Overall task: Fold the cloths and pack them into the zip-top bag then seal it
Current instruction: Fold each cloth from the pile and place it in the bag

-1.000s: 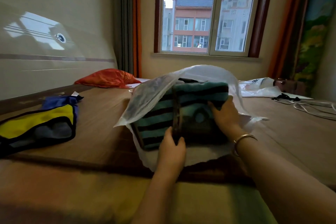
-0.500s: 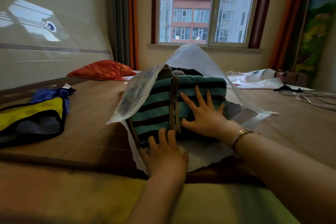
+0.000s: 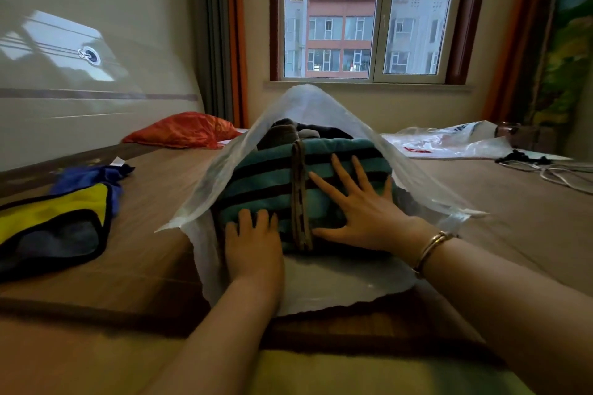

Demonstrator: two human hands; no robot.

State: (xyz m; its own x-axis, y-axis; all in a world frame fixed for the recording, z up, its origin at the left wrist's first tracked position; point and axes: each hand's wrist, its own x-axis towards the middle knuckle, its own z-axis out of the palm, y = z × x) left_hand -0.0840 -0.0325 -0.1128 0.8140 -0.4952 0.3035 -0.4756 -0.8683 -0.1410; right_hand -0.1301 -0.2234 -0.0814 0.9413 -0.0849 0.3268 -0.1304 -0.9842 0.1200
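A folded teal cloth with dark stripes (image 3: pixel 263 179) sits inside the mouth of a translucent zip-top bag (image 3: pixel 324 109) on the bed, the bag's upper flap standing up like a tent over it. Darker folded cloths (image 3: pixel 301 130) lie deeper inside. My right hand (image 3: pixel 359 205) presses flat on the striped cloth, fingers spread. My left hand (image 3: pixel 253 244) rests against the cloth's near edge on the bag's lower lip, fingers straight.
A yellow, blue and black cloth (image 3: pixel 61 218) lies at the left on the brown bed mat (image 3: pixel 144 253). An orange cloth (image 3: pixel 183 130) lies at the back left. Another clear plastic bag (image 3: pixel 449 141) and cables (image 3: pixel 552 170) lie at the back right.
My right hand went from gripping the cloth's right side to pressing flat on its front. My left hand let go of the cloth and now lies straight against its near edge. The flap rose higher.
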